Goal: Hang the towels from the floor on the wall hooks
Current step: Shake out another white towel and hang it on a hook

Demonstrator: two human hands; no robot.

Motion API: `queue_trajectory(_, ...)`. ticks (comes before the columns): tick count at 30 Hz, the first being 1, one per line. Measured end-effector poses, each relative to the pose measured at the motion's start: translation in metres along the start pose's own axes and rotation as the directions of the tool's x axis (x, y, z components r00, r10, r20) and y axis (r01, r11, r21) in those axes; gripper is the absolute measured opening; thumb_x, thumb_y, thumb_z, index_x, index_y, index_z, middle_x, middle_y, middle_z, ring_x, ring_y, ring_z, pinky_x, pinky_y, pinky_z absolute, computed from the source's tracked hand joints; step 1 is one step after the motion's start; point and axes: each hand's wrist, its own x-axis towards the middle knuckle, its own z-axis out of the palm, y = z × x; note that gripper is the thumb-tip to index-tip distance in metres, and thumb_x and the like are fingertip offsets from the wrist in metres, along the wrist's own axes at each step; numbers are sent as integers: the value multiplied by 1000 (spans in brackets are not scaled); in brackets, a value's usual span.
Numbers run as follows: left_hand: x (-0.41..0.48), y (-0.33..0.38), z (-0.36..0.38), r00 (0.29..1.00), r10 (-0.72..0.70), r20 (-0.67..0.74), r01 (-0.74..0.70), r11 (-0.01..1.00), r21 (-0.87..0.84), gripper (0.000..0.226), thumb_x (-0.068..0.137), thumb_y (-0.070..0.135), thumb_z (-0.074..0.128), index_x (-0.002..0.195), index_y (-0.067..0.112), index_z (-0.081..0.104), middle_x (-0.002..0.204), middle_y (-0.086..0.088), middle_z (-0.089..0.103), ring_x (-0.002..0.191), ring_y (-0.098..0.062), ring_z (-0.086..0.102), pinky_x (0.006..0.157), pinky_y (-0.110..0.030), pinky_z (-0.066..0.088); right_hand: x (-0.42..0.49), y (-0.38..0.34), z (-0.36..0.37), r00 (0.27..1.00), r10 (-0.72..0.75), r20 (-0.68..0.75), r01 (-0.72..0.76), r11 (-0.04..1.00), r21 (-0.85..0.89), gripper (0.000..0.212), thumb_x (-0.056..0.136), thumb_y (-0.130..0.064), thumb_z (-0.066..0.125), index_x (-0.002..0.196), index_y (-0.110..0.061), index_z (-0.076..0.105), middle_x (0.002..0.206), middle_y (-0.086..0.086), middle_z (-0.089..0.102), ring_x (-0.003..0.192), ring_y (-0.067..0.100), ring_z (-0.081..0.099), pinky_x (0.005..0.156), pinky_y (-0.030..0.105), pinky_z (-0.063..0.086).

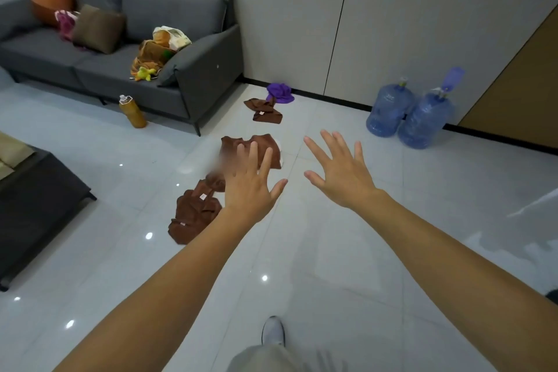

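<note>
Brown crumpled cloth towels lie on the glossy pale tile floor at my eleven o'clock, with a purple towel at twelve by the wall. My left hand and right hand are spread and empty. The pickup is not yet made, I judge: next I stoop and grip one.

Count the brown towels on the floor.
3: near towel left of the left hand; middle towel partly behind that hand; far towel beside the purple towel. The hand may hide another.
</note>
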Motion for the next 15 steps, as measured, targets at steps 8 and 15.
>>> queue_trajectory(8, 149, -11, 12, 998, 43, 43, -43, 999, 3, 78, 90, 70, 9, 155, 28, -2, 163, -6, -7, 149, -34, -9, 117, -59, 2, 144, 41, 10, 1000, -18, 23, 18, 1000, 1, 71, 95, -64, 29, 152, -41, -8, 164, 1, -6, 150, 27, -5, 115, 59, -3)
queue_trajectory(15, 286, -11, 46, 996, -21, 92, 16, 998, 56, 78, 91, 70, 9, 155, 27, 0, 163, -7, -3, 149, -36, -7, 116, -61, 4, 286, 89, 54, 997, -54, 56, 53, 998, 25, 73, 94, -67, 28, 152, -42, -9, 164, 1, -7, 150, 27, -6, 115, 60, -3)
